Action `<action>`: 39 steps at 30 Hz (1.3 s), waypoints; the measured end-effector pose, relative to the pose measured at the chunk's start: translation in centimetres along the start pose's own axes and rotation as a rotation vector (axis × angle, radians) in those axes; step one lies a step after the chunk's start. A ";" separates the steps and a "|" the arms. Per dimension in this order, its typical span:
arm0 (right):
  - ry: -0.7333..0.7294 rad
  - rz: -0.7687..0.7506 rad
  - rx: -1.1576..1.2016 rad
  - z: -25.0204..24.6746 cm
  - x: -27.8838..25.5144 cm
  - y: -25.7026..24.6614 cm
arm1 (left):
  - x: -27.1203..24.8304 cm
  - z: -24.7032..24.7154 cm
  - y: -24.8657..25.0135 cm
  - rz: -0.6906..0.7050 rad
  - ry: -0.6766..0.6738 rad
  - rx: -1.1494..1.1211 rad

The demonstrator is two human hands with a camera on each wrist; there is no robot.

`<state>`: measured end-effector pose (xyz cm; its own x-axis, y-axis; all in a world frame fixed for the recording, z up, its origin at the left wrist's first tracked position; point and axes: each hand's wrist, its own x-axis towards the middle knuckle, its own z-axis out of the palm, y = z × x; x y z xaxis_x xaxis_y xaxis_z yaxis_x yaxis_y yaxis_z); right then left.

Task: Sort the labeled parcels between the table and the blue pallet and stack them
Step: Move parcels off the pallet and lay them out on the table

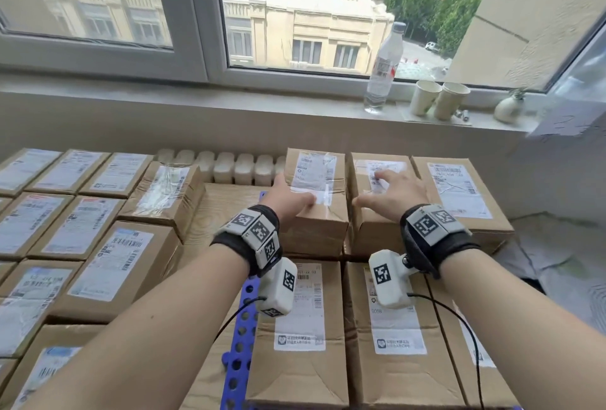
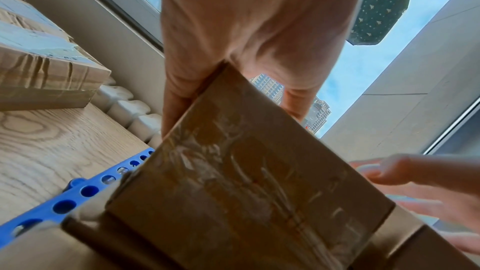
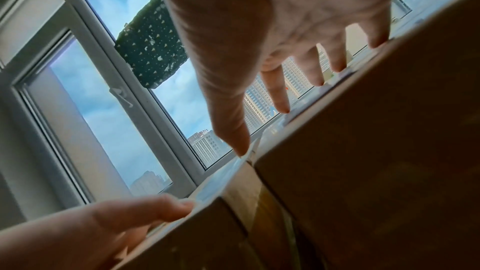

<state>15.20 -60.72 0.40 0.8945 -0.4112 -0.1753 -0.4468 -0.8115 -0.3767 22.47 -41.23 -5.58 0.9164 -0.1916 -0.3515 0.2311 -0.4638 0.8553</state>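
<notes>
Cardboard, brown and kraft-finished, makes up every item before you. Item one: flat labeled parcels (image 1: 62, 232) in close rows across the left of the wooden tabletop (image 1: 226, 203), each carrying a white shipping label with barcodes; the print is too small to read. Item two: blue pallet (image 1: 241, 337), perforated plastic with round holes, its left edge showing beside the bare wood-grain strip. Item three: left upper parcel (image 1: 314, 209), a taller box with creased clear tape over its label, standing on the lower layer at the pallet's far edge. Your left hand (image 1: 288, 200) holds it, thumb down its left side and fingers spread over the top; the left wrist view confirms the thumb against the side wall. Item four: right upper parcel (image 1: 380, 213), just beside the first. Your right hand (image 1: 393, 193) rests on it with fingers straight and splayed, the tips touching the label, gripping nothing. Item five: lower parcels (image 1: 383, 327) at the pallet's near edge, one label showing "01-22 03" and another "9058". Behind, on the windowsill (image 1: 262, 105): a clear plastic bottle (image 1: 383, 72), two paper cups (image 1: 439, 100) and a small round vase (image 1: 510, 108). White radiator fins (image 1: 226, 167) stand between the tabletop's far edge and the wall.
</notes>
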 end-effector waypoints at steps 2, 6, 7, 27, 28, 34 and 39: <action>0.002 0.005 -0.040 0.2 0.2 0.0 | 1.4 0.4 -0.8 -0.015 0.019 0.001; -0.003 0.014 -0.064 -0.1 0.4 0.1 | 1.7 0.6 -1.0 -0.017 0.051 -0.020; -0.007 0.008 -0.070 -0.1 0.4 0.0 | 1.7 0.6 -1.0 -0.013 0.050 -0.022; 0.198 0.135 0.008 -4.1 2.0 5.1 | -1.8 0.1 4.1 0.037 0.215 0.155; 0.198 0.179 -0.004 -4.4 2.2 6.0 | -1.8 0.2 4.4 0.027 0.206 0.148; 0.074 0.333 0.033 -4.4 2.2 9.3 | -1.9 0.8 4.5 -0.026 0.156 0.132; 0.074 0.313 0.045 -4.3 1.9 8.8 | -2.2 1.0 4.5 -0.018 0.135 0.143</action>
<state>12.94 -70.46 0.61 0.7098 -0.6683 -0.2226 -0.6974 -0.6223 -0.3554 21.22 -43.76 -1.32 0.9503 -0.0684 -0.3036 0.2080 -0.5860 0.7832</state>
